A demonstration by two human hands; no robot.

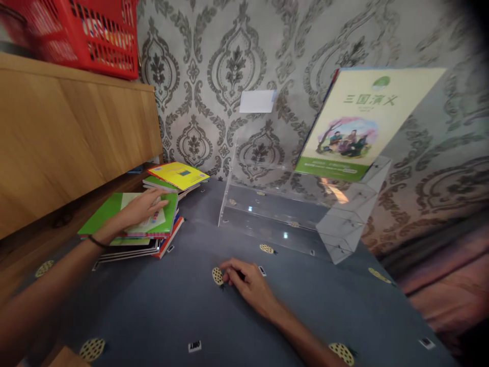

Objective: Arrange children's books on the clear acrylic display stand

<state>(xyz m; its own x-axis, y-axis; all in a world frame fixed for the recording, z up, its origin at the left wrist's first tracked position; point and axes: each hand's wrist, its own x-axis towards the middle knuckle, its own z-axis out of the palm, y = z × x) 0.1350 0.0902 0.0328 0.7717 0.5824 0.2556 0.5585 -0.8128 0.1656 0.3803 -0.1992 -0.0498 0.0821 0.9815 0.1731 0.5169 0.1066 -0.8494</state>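
- red plastic: a slatted basket (74, 38), cut off by the top and left edges; its contents show only as blurred patches through the slots.
- pale wood: a cabinet (80, 122) under the basket, running out of view at the left; the gap beneath it is dark and hard to read.
- a brown corner of something (64, 358) pokes in at the bottom edge, too cropped to name.
- the left hand (143, 208), dark band at the wrist, lies palm down on a green book (101, 211), fingers a little apart; it hides much of the pale panel on the cover, print included.
- below the green book, a stack of dark-covered books (130, 251), mostly hidden, with an orange-red edge jutting out on the right.
- behind, a yellow book (181, 175) tops another pile; its lettering is too small to make out.
- the right hand (248, 283) is low over the patterned worktop (164, 306), fingers loosely bent beside a printed pineapple; its underside is hidden, so i cannot tell whether the fingertips meet.
- a blank-looking white card (256, 102) shows against the wallpaper; what bears it is unclear.
- a clear tiered stand (284, 234), its outline partly lost against the wallpaper.
- a cream and green book (351, 127) leans back in the stand's right part; large characters are legible, smaller lines blurred.
- pinkish fabric (451, 280) at the far right, blurred, fading into a dark corner.
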